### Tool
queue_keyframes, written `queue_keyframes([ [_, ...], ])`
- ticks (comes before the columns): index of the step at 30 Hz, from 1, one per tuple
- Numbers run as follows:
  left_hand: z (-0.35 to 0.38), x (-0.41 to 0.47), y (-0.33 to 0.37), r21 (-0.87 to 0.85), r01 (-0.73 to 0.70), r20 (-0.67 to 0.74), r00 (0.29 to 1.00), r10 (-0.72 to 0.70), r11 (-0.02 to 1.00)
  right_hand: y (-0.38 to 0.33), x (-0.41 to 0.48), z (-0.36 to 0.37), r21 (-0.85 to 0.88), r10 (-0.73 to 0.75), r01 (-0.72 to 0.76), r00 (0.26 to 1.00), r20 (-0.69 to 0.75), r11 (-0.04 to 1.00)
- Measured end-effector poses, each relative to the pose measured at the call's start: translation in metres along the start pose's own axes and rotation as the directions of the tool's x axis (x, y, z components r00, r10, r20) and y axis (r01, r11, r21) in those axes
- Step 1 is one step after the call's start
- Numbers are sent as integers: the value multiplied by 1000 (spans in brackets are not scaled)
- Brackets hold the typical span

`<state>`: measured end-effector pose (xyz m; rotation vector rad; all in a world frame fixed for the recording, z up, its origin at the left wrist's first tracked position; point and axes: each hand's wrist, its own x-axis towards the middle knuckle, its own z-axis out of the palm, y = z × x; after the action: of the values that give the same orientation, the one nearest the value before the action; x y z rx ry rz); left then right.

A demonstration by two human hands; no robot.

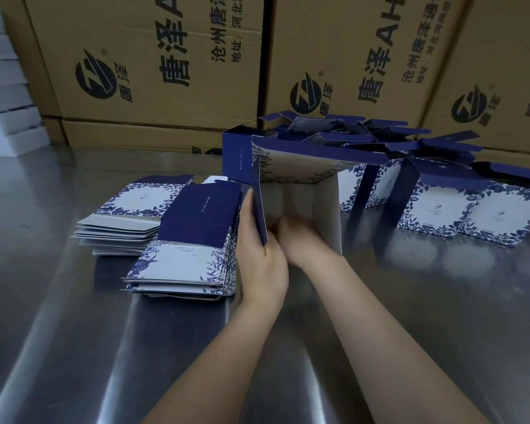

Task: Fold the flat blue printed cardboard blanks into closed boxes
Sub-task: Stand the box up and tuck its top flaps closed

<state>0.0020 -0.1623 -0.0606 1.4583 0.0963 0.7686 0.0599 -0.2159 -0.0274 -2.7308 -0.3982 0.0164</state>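
A brushed metal table [52, 316] fills the near and middle ground. Its surface is dull silver, with long pale streaks of reflected light running from near to far. Along its far edge rises a wall of brown corrugated cartons [153, 35], stacked in at least two rows and set tight side by side. Each is printed in black with a round logo and large Chinese characters turned sideways. At the far left, just beside the cartons, stands a stack of white slabs [3, 96] with dark gaps between the layers; whether they are foam or boxes cannot be told. The light is even and rather dim.
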Motion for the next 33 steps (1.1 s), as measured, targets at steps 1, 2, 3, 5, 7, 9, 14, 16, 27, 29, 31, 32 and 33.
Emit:
queue_keyframes([
  [1,0,0,0,-2,1,0,1000,-1,1000,0,1,0,3,2,-2,1000,12,1000],
  [2,0,0,-1,-3,2,1,1000,-2,1000,0,1,0,9,5,-5,1000,25,1000],
  [3,0,0,-1,-4,4,4,1000,-4,1000,0,1,-1,8,0,-1,999,33,1000],
  [5,0,1,-1,-10,6,10,1000,-5,1000,-1,1,-4,11,-16,16,1000,20,1000],
  [7,-1,1,1,-16,-8,8,1000,8,1000,-1,0,-6,40,-25,25,1000,-16,999],
  [9,-1,2,3,-19,-11,-11,1000,11,1000,-5,-3,-10,114,-8,19,995,-99,993],
  [14,-3,6,3,-14,23,-63,998,-24,1000,-18,-21,-26,279,-20,150,907,-421,949],
  [16,-4,7,4,-38,26,-62,998,-28,999,-23,-31,-31,311,-48,230,866,-498,922],
  [27,-5,12,9,-79,-28,-54,998,23,996,2,-51,-68,396,170,568,408,-897,722],
  [29,-5,11,9,-49,-66,-24,998,65,997,13,-47,-68,464,243,573,421,-874,675],
  [31,-4,10,9,-28,-105,3,994,105,994,22,-44,-66,543,323,624,439,-839,563],
  [32,-3,10,9,-20,-119,12,993,120,993,25,-43,-66,576,371,655,441,-817,489],
  [33,-2,9,9,-13,-131,19,991,131,991,28,-42,-67,602,419,687,445,-792,408],
])
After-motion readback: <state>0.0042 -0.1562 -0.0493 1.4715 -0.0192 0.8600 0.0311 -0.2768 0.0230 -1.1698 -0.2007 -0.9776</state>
